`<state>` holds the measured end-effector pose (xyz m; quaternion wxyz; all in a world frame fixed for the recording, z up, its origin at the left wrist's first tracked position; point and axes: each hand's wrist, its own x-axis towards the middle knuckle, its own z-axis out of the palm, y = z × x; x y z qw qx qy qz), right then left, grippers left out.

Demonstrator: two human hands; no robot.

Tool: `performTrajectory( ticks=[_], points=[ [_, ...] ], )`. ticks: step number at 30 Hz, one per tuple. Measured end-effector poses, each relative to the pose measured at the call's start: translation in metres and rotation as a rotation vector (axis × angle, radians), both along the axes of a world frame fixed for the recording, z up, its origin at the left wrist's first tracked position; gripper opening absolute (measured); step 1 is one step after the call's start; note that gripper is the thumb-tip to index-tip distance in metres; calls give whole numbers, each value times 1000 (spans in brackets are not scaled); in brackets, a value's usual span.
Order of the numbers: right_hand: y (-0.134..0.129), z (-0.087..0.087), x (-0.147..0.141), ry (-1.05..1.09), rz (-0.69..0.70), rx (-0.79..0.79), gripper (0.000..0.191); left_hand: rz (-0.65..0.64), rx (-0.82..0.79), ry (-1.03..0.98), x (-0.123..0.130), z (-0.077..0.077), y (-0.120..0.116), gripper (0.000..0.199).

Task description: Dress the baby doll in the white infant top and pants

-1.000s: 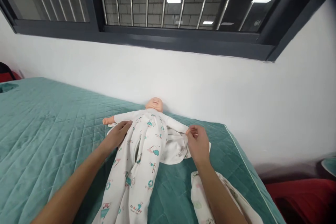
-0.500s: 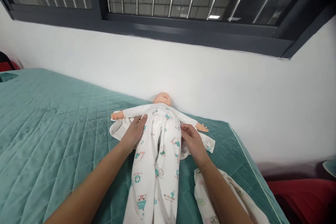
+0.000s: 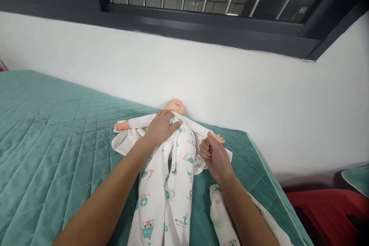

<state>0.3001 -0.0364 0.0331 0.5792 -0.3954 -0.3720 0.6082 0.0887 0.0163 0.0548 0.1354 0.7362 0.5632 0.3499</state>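
A baby doll (image 3: 175, 105) lies on its back with both arms spread, in a white long-sleeved top. White printed baby trousers (image 3: 164, 188) lie over its front and stretch toward me. My left hand (image 3: 163, 127) rests flat on the upper part of the trousers at the doll's chest, thumb apart from the fingers. Beside the doll's arm on the right, my right hand (image 3: 215, 155) has its fingers curled in; whether anything is inside them is hidden. An opened white garment (image 3: 125, 142) lies spread beneath the doll and shows on both sides.
Another printed cloth garment (image 3: 220, 215) lies under my right forearm. The green quilted bed cover (image 3: 72, 123) has its edge on the right, with a red object (image 3: 325, 207) beyond. A white wall (image 3: 245, 88) and a dark-framed window (image 3: 201, 27) stand behind the doll.
My left hand has moved from the side of the trousers onto their top at the doll's chest. My right hand has left the trousers' edge, shifting right with its fingers curled.
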Motion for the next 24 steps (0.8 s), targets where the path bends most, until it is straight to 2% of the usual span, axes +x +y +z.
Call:
performTrajectory(
  ticks=[4,10,17,24],
  points=[
    [-2,9,3,261,97,-108,57,-58,35,-32,-4,-6,-5,34],
    [-4,12,10,386,137,-111,60,-60,96,30,-3,-2,-14,25],
    [-3,9,10,390,190,-65,60,-27,165,87,1,-4,-19,21],
    [-4,10,8,292,110,-64,63,5,244,180,2,-6,-20,24]
  ],
)
